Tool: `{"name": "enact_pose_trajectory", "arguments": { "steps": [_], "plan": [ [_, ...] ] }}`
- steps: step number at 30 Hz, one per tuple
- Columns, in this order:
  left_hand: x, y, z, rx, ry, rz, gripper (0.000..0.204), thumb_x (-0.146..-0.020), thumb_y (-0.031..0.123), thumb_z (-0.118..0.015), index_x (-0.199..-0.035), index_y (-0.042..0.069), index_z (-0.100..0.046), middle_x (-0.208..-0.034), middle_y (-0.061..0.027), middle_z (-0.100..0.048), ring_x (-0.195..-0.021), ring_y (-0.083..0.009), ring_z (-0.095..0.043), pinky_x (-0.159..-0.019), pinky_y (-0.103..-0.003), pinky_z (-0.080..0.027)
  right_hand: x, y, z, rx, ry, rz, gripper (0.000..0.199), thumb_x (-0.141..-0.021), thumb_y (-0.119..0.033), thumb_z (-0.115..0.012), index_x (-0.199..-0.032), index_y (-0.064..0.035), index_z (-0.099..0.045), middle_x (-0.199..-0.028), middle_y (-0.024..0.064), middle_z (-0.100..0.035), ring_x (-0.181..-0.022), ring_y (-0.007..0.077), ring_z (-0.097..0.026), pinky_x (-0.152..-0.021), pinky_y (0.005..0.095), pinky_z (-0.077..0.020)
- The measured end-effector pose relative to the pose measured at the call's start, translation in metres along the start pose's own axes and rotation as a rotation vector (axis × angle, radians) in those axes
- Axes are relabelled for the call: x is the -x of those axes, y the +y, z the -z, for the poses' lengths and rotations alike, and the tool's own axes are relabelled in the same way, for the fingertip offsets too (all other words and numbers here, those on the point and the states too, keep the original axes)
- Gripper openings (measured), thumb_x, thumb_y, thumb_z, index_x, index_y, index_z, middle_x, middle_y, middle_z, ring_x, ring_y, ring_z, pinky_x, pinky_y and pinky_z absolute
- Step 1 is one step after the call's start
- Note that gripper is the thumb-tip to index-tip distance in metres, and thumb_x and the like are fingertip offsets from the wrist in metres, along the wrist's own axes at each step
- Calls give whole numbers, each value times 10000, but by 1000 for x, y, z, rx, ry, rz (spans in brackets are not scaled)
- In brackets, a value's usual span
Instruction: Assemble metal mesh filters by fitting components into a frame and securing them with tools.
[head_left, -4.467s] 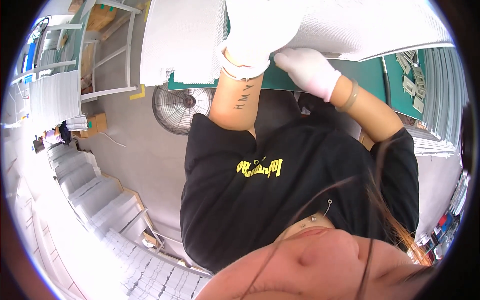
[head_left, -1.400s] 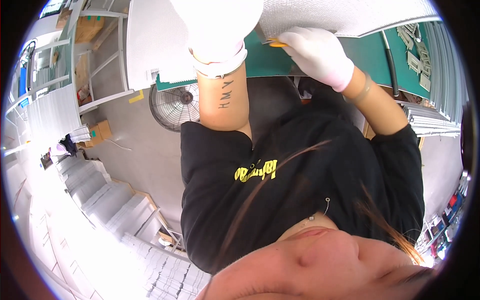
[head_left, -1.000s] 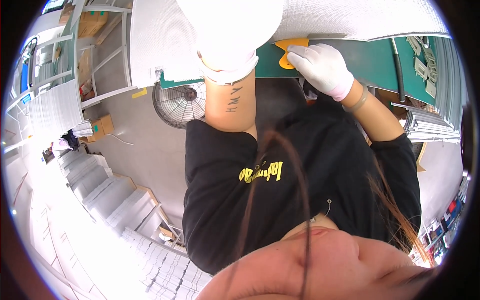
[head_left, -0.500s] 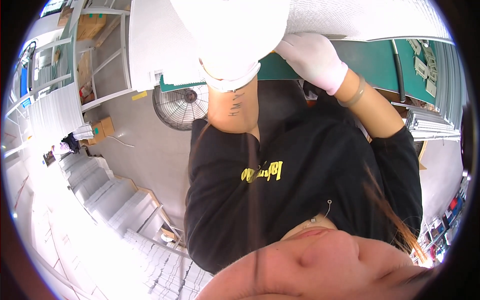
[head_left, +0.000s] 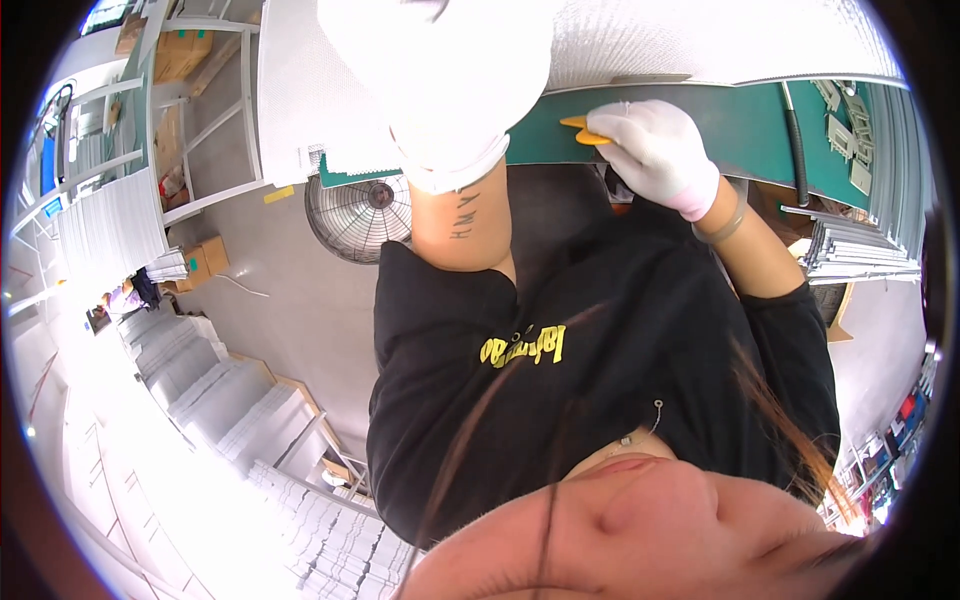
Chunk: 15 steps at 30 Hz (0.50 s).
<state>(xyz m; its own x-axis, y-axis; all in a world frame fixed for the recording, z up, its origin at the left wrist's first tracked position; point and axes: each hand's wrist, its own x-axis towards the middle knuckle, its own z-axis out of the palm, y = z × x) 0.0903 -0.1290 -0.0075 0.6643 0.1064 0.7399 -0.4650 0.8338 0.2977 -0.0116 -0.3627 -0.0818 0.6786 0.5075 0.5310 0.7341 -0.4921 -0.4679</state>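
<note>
My right hand point(head_left: 655, 150), in a white glove, is closed around a yellow tool point(head_left: 590, 131) with two pointed ends showing; its exact kind cannot be made out. It is over the green tabletop point(head_left: 740, 125), just off the near edge of a large white textured panel point(head_left: 690, 45). In another white glove, my left hand point(head_left: 440, 85) reaches forward over that panel. Glare washes it out, so its fingers, and anything under them, are not readable.
Right of my right hand lies a black-handled rod point(head_left: 797, 145), with several pale plastic pieces point(head_left: 850, 140) beyond it. Long metal strips point(head_left: 865, 248) are stacked at the right. A round floor fan point(head_left: 355, 215) stands below the table's left side; racks point(head_left: 205, 105) are farther left.
My right hand has drawn back from the panel's edge toward me and slightly right, uncovering more of the yellow tool. My left hand has shifted a little left.
</note>
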Motion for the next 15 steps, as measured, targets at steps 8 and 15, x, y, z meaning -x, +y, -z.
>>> {"name": "enact_pose_trajectory", "arguments": {
  "steps": [8, 15],
  "plan": [
    [13, 25, -40, -322, -263, -80, 174, -978, 150, -609, -1018, -19, -612, -842, -107, -596, -733, -227, -575, -724, -387, -509, 25, -5, 24, -32, 48, -89, 264, -736, 3, -713, -989, -46, -656, -912, 105, -705, -713, 302, -653, -636, 381, -515],
    [21, 13, -89, -726, -337, -137, 226, -944, 211, -671, -885, 0, -617, -656, -144, -615, -555, -254, -599, -614, -471, -552, 67, 4, 85, 125, 191, -217, 215, -787, -12, -727, -996, -61, -715, -933, 114, -708, -848, 308, -695, -780, 393, -538]
  ]
}}
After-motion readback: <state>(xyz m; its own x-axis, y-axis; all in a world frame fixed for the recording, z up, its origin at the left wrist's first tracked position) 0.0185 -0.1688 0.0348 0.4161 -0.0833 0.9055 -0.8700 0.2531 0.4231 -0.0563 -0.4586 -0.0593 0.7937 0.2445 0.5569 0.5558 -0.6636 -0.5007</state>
